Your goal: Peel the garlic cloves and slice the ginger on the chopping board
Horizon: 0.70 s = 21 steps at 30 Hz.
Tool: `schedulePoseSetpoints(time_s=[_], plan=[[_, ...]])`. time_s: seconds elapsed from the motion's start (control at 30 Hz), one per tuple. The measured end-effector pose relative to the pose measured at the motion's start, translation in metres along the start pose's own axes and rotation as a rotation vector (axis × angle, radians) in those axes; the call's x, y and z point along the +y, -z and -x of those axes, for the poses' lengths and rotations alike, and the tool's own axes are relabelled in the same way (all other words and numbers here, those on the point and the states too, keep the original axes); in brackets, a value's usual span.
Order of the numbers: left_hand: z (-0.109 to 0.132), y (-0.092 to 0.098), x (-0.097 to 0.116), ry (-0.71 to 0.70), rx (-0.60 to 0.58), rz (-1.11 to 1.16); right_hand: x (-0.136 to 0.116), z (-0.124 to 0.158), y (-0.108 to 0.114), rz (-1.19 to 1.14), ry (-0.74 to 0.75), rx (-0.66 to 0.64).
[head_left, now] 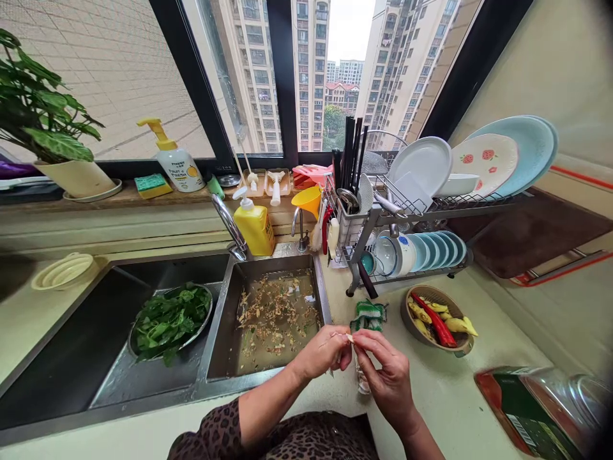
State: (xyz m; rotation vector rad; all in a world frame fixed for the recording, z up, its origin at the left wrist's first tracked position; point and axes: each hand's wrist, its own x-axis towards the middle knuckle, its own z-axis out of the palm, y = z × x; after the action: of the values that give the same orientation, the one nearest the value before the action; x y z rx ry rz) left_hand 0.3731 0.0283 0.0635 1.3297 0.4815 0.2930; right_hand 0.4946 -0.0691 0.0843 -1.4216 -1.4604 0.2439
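My left hand and my right hand meet over the counter edge, just right of the small sink basin. Both hands are closed in a pinch on a small pale garlic clove held between the fingertips. Something pale hangs below my right hand; I cannot make out what. The basin holds murky water with floating peel scraps. A metal bowl of green leaves sits in the larger basin on the left.
A brown bowl of red and yellow peppers and a green-white cloth lie on the counter ahead. Behind stand a dish rack with plates, a yellow soap bottle, the tap and a potted plant. A packet lies at right.
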Motion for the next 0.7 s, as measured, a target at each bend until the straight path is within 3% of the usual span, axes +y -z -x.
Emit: schedulePoseSetpoints(time_s=[0.17, 0.37, 0.57, 0.7], plan=[[-0.001, -0.003, -0.003, 0.003, 0.040, 0.040, 0.001, 0.000, -0.001, -0.018, 0.016, -0.004], [-0.001, -0.002, -0.007, -0.010, 0.025, 0.136, 0.004, 0.001, -0.004, -0.059, -0.073, 0.041], [-0.002, 0.000, -0.011, -0.015, 0.014, 0.133, 0.002, 0.002, -0.003, -0.054, -0.039, 0.007], [-0.004, -0.004, -0.013, -0.020, 0.072, 0.127, 0.002, 0.004, -0.007, -0.006, -0.016, 0.024]])
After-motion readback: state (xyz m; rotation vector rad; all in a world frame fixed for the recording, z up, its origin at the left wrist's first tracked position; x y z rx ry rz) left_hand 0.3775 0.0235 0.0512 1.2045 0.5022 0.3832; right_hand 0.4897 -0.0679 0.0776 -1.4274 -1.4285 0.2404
